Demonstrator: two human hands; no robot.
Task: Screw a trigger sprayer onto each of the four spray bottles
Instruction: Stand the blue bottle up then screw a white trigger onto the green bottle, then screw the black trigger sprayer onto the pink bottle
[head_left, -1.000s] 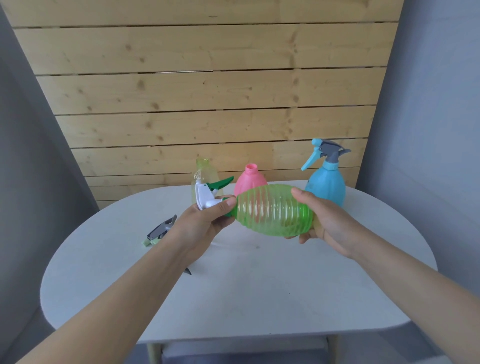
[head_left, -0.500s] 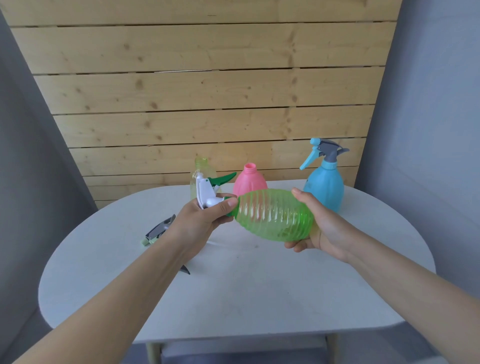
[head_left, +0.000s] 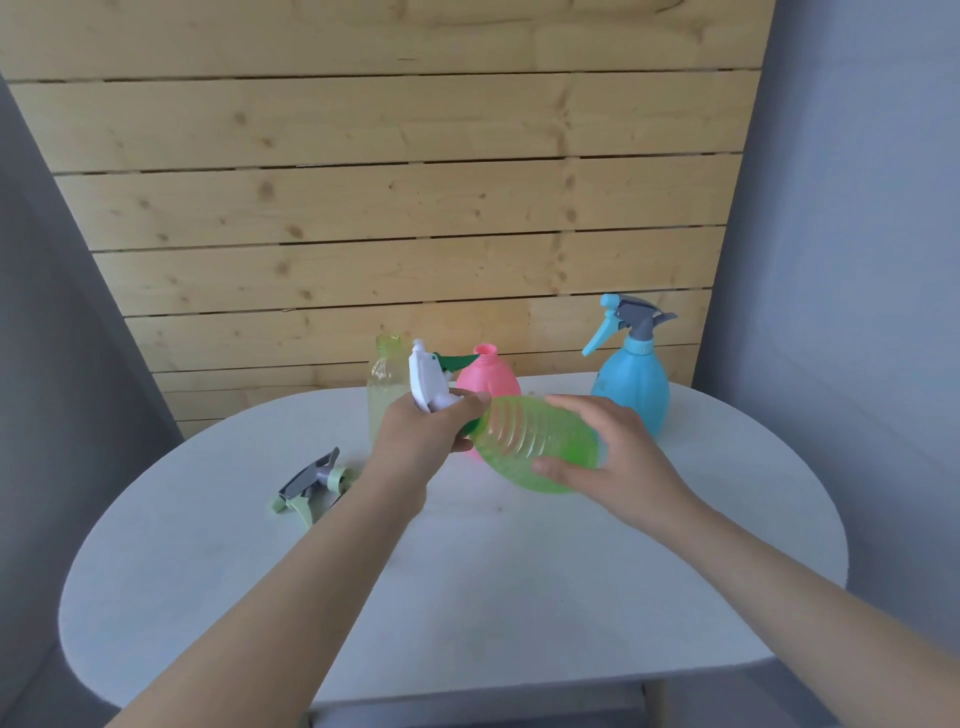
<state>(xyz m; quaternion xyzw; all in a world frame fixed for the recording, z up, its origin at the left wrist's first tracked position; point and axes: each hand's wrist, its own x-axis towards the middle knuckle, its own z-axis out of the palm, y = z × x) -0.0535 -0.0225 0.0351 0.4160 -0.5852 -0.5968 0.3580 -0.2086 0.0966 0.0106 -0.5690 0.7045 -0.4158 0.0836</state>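
Green bottle (head_left: 535, 447) tilted lower; right hand (head_left: 613, 457) cradles base, left hand (head_left: 421, 436) pinches sprayer (head_left: 428, 382).

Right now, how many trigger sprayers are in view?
3: a white-green sprayer in the left hand, a grey-blue sprayer on the blue bottle, a grey-green sprayer lying on the table. Others may be hidden.

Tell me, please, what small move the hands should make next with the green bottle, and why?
Probably another twist: the left hand grips the white sprayer at the neck of the green bottle, which the right hand holds sideways above the table. Whether the collar is fully seated is hidden, so turning until snug seems sensible.
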